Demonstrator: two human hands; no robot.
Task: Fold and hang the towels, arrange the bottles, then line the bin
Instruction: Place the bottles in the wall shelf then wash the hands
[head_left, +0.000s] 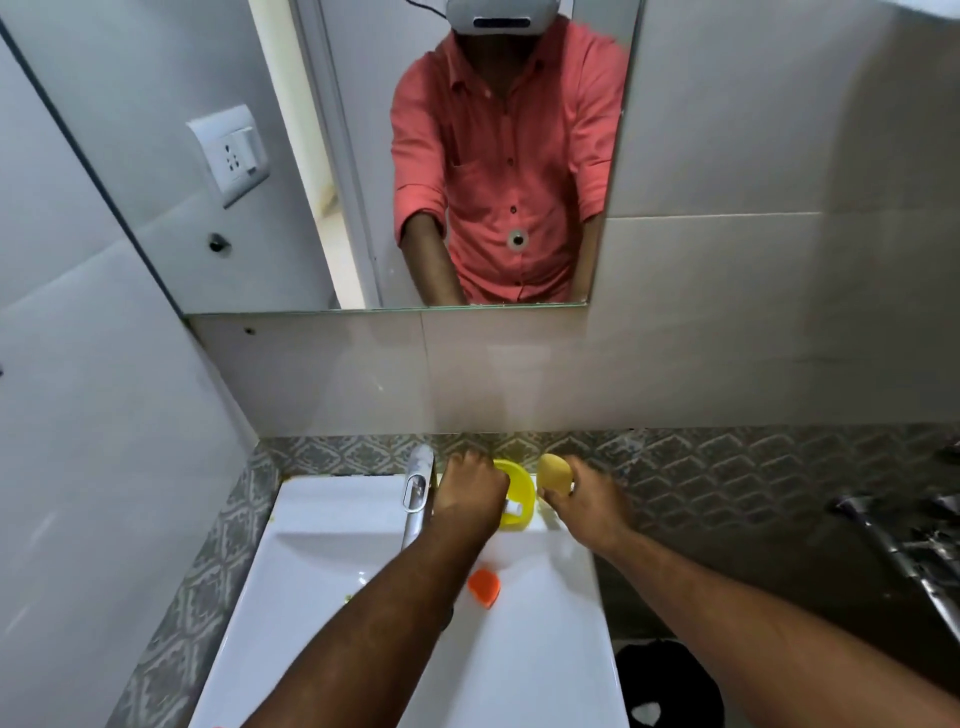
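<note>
My left hand (470, 491) is curled over the near side of a yellow soap dish (517, 488) at the back rim of the white sink (337, 525); a small white object shows under its fingers. Whether it grips the dish or the white object I cannot tell. My right hand (582, 499) holds a yellow oval soap bar (553, 474) just to the right of the dish, pinched between thumb and fingers. No towels or bottles are in view.
A chrome tap (418, 486) stands left of my left hand. An orange object (484, 587) lies in the sink basin. A black bin (670, 686) sits on the floor at lower right. Chrome fittings (914, 545) jut out at right. A mirror (467, 156) hangs above.
</note>
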